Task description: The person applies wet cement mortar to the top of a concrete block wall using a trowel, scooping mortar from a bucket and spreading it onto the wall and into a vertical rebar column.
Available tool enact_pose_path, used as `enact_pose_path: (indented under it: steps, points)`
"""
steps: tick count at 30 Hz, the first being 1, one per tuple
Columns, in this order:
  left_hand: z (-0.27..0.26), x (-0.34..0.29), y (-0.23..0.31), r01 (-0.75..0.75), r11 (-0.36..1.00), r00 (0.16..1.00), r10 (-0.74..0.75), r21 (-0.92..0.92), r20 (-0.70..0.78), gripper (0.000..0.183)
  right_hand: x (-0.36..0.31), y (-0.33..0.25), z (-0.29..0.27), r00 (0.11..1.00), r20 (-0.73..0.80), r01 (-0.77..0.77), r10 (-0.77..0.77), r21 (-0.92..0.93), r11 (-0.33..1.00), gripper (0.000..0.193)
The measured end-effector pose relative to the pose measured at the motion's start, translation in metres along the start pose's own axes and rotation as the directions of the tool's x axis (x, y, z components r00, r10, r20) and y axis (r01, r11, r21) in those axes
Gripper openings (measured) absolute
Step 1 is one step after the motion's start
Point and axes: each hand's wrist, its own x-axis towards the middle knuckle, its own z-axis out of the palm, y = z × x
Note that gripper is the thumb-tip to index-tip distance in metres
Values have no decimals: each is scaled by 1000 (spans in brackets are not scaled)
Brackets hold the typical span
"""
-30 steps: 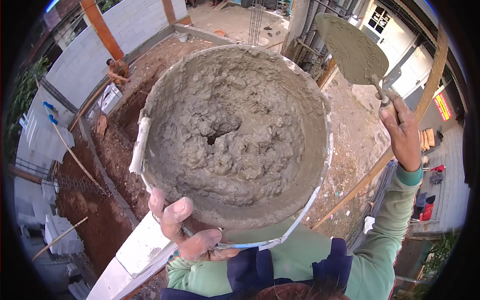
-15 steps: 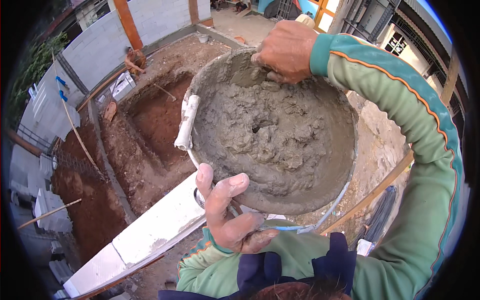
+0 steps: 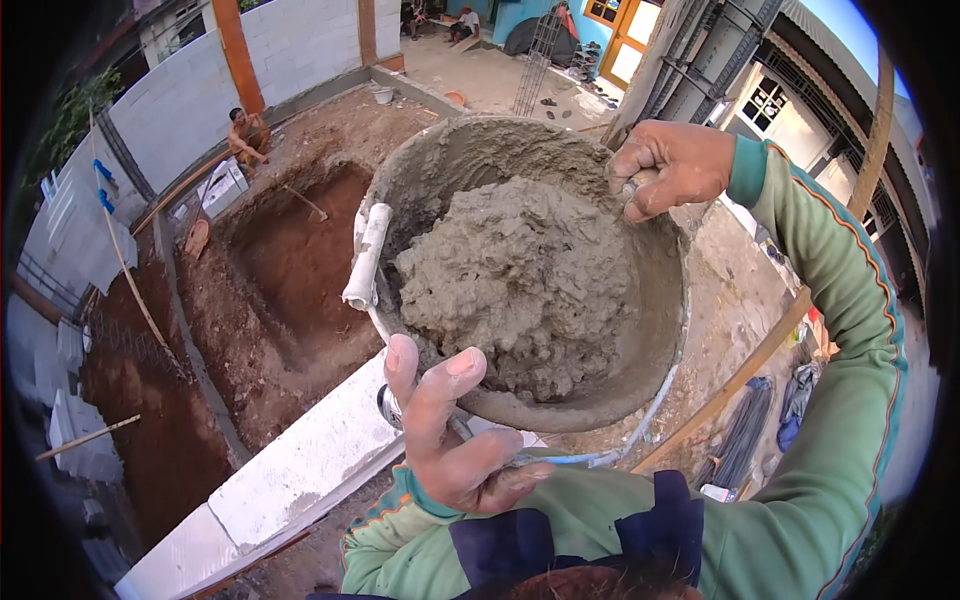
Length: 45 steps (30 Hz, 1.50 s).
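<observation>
A round bucket (image 3: 560, 415) holds a heap of wet grey mortar (image 3: 520, 270). At its far right rim my right hand (image 3: 668, 172) is closed around a trowel handle (image 3: 629, 188), mostly covered by the fingers; the blade cannot be made out. My left hand (image 3: 455, 425) is at the near left rim, index finger and thumb raised. Its lower fingers curl at the bucket's blue-coated wire handle (image 3: 590, 459); the grip is partly hidden. A white tube grip (image 3: 368, 256) sits at the left rim. Part of a round metallic object (image 3: 390, 405) shows beside my left hand.
A white block wall (image 3: 290, 475) runs below the bucket on the left. Beyond it lies a dug earth pit (image 3: 300, 240), with a person (image 3: 249, 138) crouching at its far edge. A wooden pole (image 3: 725, 385) slants at right, near dark rods (image 3: 738, 435).
My right hand has moved right and nearer, out from the bucket's far side. The mortar now stands as a higher heap, shifted toward the left. My left hand keeps nearly the same pose.
</observation>
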Motion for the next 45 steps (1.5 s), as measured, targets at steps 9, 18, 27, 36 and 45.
enact_pose_path:
  steps: [9,18,27,36,45]
  points:
    - [-3,-1,-2,-18,990,998,10,141,61,35,-83,38,-11,953,-304,28,6,106,994,19]
    - [-19,17,-2,-188,948,944,102,256,315,23,-230,80,4,840,-437,-244,323,228,943,17]
    - [-81,24,-3,-191,930,831,-17,313,557,34,-228,138,-62,653,-94,-756,751,-121,643,21]
    - [-103,-2,-18,109,958,863,-224,266,453,60,-55,136,-94,448,-351,-839,822,-481,252,26]
    - [3,-7,-20,-83,991,996,80,103,39,29,-183,27,-38,577,-816,-599,-30,-448,664,43]
